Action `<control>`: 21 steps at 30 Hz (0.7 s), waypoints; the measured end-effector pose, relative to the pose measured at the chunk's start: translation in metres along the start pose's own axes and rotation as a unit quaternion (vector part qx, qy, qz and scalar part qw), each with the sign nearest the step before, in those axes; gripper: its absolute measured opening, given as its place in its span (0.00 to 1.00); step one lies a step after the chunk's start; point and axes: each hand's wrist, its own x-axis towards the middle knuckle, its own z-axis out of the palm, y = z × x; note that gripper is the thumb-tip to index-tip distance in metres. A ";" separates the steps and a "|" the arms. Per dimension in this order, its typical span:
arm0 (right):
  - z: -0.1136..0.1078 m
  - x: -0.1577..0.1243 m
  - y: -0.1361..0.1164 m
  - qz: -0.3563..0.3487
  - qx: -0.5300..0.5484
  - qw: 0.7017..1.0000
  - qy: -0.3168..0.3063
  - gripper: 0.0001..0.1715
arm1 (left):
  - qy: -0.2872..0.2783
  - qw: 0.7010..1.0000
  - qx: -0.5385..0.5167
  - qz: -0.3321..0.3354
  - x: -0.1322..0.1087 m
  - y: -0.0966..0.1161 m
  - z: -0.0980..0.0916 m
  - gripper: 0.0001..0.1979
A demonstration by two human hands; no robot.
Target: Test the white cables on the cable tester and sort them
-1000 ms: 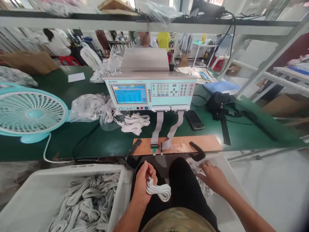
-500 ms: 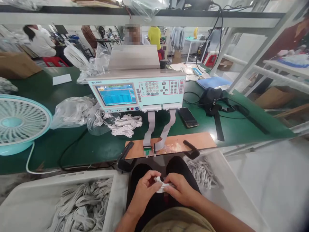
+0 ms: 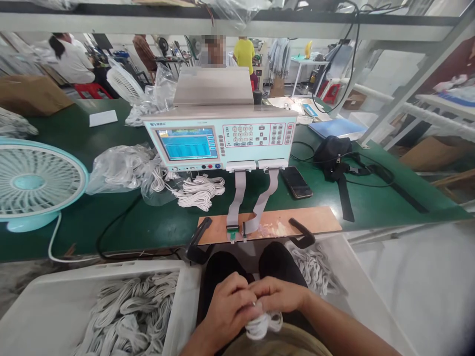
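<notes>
A coiled white cable is held between my two hands over my lap. My left hand is closed on the coil from the left, its fingertips near the upper part. From the right, my right hand is closed around the same bundle, fingers touching those of the left. Loops of the cable hang below the fingers. The cable ends are hidden by my hands. Beyond them, a wooden board at the bench edge carries a small green circuit board on a grey ribbon cable.
A tester with a screen stands on the green bench. A fan, bagged cables, a phone and a black bag lie around it. White bins with cable coils flank my legs. Black clamps grip the board.
My hands have drawn together and come slightly closer to my body. More loops of the white cable now show beneath them. The view has shifted slightly left.
</notes>
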 end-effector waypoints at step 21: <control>-0.017 0.064 0.028 -0.059 0.028 0.887 0.457 0.20 | 0.210 0.748 -0.425 -0.465 0.010 -0.060 0.033 0.16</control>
